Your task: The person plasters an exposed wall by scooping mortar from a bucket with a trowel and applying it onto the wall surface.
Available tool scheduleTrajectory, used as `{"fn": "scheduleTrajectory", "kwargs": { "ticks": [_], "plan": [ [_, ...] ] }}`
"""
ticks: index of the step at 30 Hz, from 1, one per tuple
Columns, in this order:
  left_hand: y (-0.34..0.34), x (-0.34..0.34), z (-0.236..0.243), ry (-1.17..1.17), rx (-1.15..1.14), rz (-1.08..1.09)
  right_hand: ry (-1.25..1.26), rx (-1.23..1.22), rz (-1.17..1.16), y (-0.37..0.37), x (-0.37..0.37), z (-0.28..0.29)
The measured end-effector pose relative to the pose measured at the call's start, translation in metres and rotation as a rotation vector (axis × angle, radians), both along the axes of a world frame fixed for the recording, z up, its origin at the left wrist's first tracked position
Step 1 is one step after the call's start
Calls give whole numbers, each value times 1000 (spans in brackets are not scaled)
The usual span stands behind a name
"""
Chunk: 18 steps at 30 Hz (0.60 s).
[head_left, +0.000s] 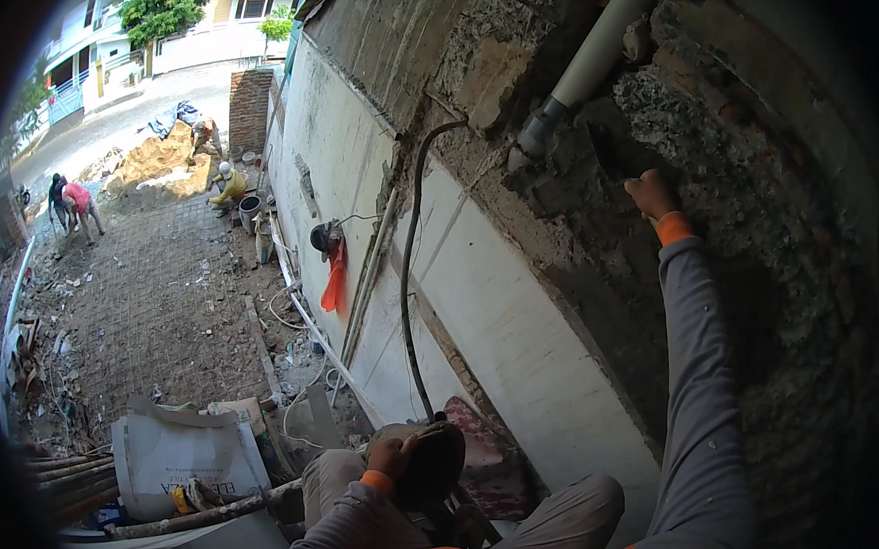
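Observation:
My right hand (652, 195) is closed round the handle of a trowel (606, 156). Its dark blade lies close to the wet grey mortar (594, 224) on the rough wall; whether it touches is hard to tell. Just above and left of the blade, a grey plastic pipe (601, 47) with a darker grey coupling (543, 123) slants down into the mortar. Low in front of me, my left hand (393, 456) grips the rim of a dark round bowl (436, 466) beside my knee. What the bowl contains is not clear.
A black hose (408, 286) hangs down the white wall (520, 310), near a red cloth (334, 279). Below left are a large torn carton (185, 462) and wooden poles (75, 472). Several people work far down near a sand heap (160, 159) and a bucket (249, 212).

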<state>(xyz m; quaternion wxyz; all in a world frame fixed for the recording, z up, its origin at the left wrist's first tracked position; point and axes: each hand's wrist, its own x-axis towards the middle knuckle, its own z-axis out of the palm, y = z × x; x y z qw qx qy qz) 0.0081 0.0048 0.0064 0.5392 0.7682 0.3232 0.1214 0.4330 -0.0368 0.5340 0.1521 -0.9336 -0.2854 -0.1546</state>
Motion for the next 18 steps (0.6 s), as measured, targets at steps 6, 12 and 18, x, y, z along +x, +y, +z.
{"fn": "scheduleTrajectory", "kwargs": {
  "ticks": [6,12,18],
  "plan": [
    [2,1,-4,18,-4,2,-467,-272,-229,-9,-36,13],
    [0,1,2,33,-3,-2,-400,-47,114,-5,-67,-12],
    [1,1,6,64,5,-2,722,303,604,44,-30,-79]
  ]
}}
